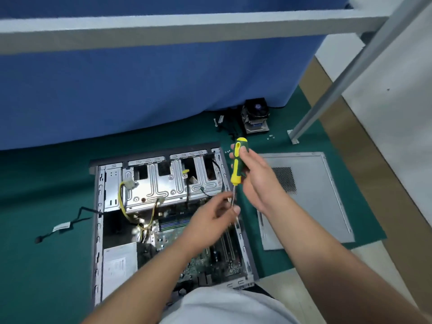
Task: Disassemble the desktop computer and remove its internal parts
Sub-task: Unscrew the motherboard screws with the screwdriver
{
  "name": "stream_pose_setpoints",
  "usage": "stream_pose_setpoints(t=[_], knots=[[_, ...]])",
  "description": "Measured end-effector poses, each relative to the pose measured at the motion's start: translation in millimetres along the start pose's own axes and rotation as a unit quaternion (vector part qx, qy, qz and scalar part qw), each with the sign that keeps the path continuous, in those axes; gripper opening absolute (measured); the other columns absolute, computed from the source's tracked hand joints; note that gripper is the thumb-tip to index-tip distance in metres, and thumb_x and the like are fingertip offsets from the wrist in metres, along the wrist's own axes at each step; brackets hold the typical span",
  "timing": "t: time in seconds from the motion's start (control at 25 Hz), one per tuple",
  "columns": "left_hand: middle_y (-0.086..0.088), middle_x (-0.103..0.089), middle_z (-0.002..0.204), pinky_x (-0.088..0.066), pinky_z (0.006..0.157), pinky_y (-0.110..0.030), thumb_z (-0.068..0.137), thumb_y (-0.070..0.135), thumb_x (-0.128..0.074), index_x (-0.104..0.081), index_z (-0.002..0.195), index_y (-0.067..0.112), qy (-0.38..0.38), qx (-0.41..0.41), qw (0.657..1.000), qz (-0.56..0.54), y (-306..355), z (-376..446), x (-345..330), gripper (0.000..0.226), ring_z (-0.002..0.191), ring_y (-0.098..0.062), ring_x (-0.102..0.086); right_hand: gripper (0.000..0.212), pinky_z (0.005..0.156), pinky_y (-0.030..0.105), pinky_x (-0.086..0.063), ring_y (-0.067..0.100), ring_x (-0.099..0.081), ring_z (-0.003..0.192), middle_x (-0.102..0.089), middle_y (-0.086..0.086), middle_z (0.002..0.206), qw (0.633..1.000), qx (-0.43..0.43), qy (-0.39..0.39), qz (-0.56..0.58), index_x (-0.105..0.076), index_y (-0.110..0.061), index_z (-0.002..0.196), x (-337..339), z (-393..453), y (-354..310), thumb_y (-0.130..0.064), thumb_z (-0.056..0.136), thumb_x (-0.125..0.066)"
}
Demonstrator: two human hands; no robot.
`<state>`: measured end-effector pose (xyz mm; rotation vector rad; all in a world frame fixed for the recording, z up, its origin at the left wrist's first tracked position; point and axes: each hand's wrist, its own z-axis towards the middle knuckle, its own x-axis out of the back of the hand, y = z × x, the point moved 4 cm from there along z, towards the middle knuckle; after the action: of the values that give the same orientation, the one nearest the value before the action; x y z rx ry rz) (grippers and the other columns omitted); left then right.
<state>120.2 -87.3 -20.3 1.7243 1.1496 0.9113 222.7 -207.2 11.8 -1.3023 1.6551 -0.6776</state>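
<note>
An open desktop computer case (pixel 98 220) lies flat on the green mat, its metal drive cage (pixel 163 183) at the far end and the green motherboard (pixel 203 260) nearer me. Yellow and black cables (pixel 124 206) loop beside the cage. A grey power supply (pixel 119 265) sits in the near left corner. My right hand (pixel 254 178) grips the yellow-green handle of a screwdriver (pixel 237 164), held upright above the case's right edge. My left hand (pixel 215 216) pinches the screwdriver's metal shaft near its tip.
The removed side panel (pixel 322 206) lies flat right of the case. A CPU cooler with fan (pixel 254 115) and loose screws (pixel 271 136) sit at the mat's far edge. A loose black cable (pixel 65 225) lies left of the case. Blue cloth hangs behind, and a metal frame leg (pixel 297 134) stands at the right.
</note>
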Motion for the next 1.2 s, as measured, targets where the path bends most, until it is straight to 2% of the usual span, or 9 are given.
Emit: stream_pose_setpoints(t=[0.08,0.16,0.28,0.36,0.48,0.64,0.76,0.92,1.2], knots=[[0.005,-0.075,0.091,-0.057,0.076,-0.023,0.106,0.024,-0.057,-0.065,0.121,0.032,0.016,0.035,0.995,-0.096,-15,-13,-5,0.019,0.085,-0.014,-0.071,0.021,0.072,0.027,-0.051,0.011,-0.063,0.086,-0.074,0.000,0.102,1.000,0.005,-0.005,0.003,-0.067,-0.019,0.119,-6,-15,13,-0.029,0.106,-0.053],[0.000,-0.072,0.082,-0.057,0.070,-0.029,0.106,0.015,-0.055,-0.068,0.116,0.017,0.035,0.043,0.995,-0.081,-24,-22,5,0.017,0.075,-0.016,-0.067,0.020,0.075,0.033,-0.056,0.013,-0.068,0.091,-0.075,-0.001,0.109,0.989,0.053,-0.008,-0.134,-0.061,-0.023,0.122,-7,-26,18,-0.030,0.107,-0.050],[0.006,-0.074,0.084,-0.058,0.076,-0.034,0.105,0.026,-0.058,-0.067,0.116,0.027,0.045,0.005,0.991,0.128,-39,-36,28,0.015,0.076,-0.009,-0.070,0.030,0.071,0.033,-0.056,0.011,-0.069,0.082,-0.072,-0.003,0.095,0.894,0.126,-0.006,-0.430,-0.050,-0.033,0.129,-7,-40,20,-0.045,0.102,-0.057],[0.007,-0.073,0.089,-0.058,0.077,-0.037,0.105,0.032,-0.057,-0.066,0.121,0.030,0.020,0.007,0.981,0.195,-47,-43,38,0.018,0.078,-0.011,-0.069,0.042,0.059,0.031,-0.050,0.008,-0.061,0.063,-0.066,0.000,0.081,0.857,0.114,-0.006,-0.502,-0.042,-0.037,0.134,-7,-47,25,-0.051,0.098,-0.059],[0.005,-0.072,0.115,-0.056,0.091,-0.040,0.105,0.032,-0.056,-0.065,0.131,0.031,0.026,-0.020,0.960,0.279,-53,-48,47,0.027,0.099,-0.013,-0.066,0.035,0.051,0.020,-0.039,0.003,-0.054,0.054,-0.061,-0.004,0.076,0.836,0.130,-0.049,-0.531,-0.044,-0.037,0.130,-13,-60,32,-0.046,0.100,-0.059],[0.002,-0.063,0.135,-0.046,0.108,-0.052,0.097,0.020,-0.063,-0.067,0.131,0.025,0.187,-0.169,0.864,0.436,-55,-63,85,0.034,0.131,-0.023,-0.054,0.030,0.070,0.026,-0.053,0.002,-0.064,0.079,-0.067,-0.013,0.100,0.797,0.199,-0.091,-0.563,-0.041,-0.038,0.126,-16,-83,29,-0.043,0.101,-0.058],[-0.003,-0.040,0.161,-0.029,0.121,-0.057,0.096,0.026,-0.065,-0.055,0.143,0.030,0.227,-0.100,0.821,0.514,-71,-67,119,0.048,0.151,-0.032,-0.031,0.032,0.077,0.029,-0.053,0.003,-0.062,0.089,-0.063,-0.013,0.108,0.766,0.213,-0.110,-0.596,-0.041,-0.036,0.127,-6,-95,33,-0.043,0.100,-0.058],[0.000,-0.015,0.172,-0.006,0.129,-0.046,0.103,0.042,-0.049,-0.026,0.161,0.036,0.208,-0.033,0.812,0.545,-103,-69,133,0.062,0.159,-0.024,-0.011,0.034,0.074,0.027,-0.051,0.003,-0.062,0.085,-0.062,-0.013,0.110,0.741,0.187,-0.126,-0.633,-0.041,-0.036,0.128,27,-107,55,-0.046,0.100,-0.056],[0.005,-0.026,0.169,-0.005,0.129,-0.043,0.099,0.046,-0.032,-0.024,0.161,0.035,0.228,-0.030,0.782,0.579,-110,-67,131,0.064,0.156,-0.016,-0.021,0.035,0.099,0.033,-0.045,0.012,-0.052,0.112,-0.059,-0.008,0.118,0.695,0.198,-0.137,-0.677,-0.055,-0.024,0.126,61,-121,84,-0.045,0.099,-0.060]])
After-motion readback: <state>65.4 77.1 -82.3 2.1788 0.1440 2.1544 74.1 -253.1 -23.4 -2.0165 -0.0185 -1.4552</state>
